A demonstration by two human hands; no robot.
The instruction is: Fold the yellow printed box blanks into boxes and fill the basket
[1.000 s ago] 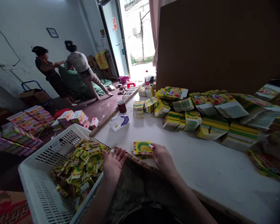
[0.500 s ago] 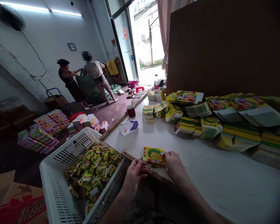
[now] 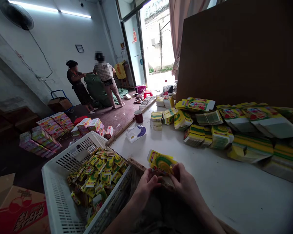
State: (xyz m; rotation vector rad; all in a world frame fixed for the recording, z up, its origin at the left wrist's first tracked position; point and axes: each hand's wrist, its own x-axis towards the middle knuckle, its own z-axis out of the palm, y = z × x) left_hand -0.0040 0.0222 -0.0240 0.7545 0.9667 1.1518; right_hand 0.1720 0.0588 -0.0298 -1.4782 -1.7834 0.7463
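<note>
A small yellow and green printed carton is held between my two hands at the near edge of the white table. My left hand has its fingers curled at the carton's lower left side. At the carton's right end, my right hand pinches it between thumb and fingers. The carton is tilted, its left end raised. Just left of my hands stands a white plastic basket, holding many small yellow packets.
Stacks of flat yellow cartons line the table's back. A dark red mug and a white-purple packet stand near its left edge. Bundled boxes and a cardboard box lie left. Two people handle a green sack.
The carton has been lifted off the table and tilted, drawn slightly toward me. Both hands have come closer together around it. The view has shifted slightly.
</note>
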